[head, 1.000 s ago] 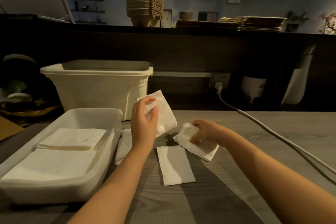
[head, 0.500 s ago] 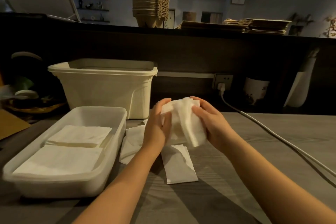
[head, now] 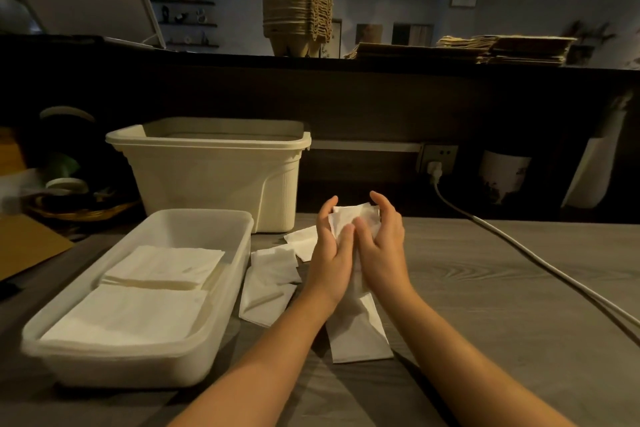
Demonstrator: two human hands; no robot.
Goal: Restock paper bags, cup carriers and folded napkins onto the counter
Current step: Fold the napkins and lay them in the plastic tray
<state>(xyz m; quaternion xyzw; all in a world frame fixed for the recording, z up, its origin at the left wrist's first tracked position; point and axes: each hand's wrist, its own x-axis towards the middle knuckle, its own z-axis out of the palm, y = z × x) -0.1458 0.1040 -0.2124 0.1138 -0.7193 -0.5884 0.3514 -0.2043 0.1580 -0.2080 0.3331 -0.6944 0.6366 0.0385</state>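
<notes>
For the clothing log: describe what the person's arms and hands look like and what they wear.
The left hand and right hand are bare, with no gloves. Both forearms are uncovered down to the bottom edge of the picture, and no sleeve or cuff shows. No watch, bracelet, ring or marking is visible, though the light is dim.

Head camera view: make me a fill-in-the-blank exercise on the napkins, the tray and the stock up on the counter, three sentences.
1. The white paper napkin is gripped by ____ hands at once, the left hand and the right hand.
2. The shallow translucent plastic tray holds ____ stacks of flat white napkins.
3. The stacked brown pulp cup carriers stand to the ____ of the flat brown paper bags.

Missing words: both; two; left.
</notes>
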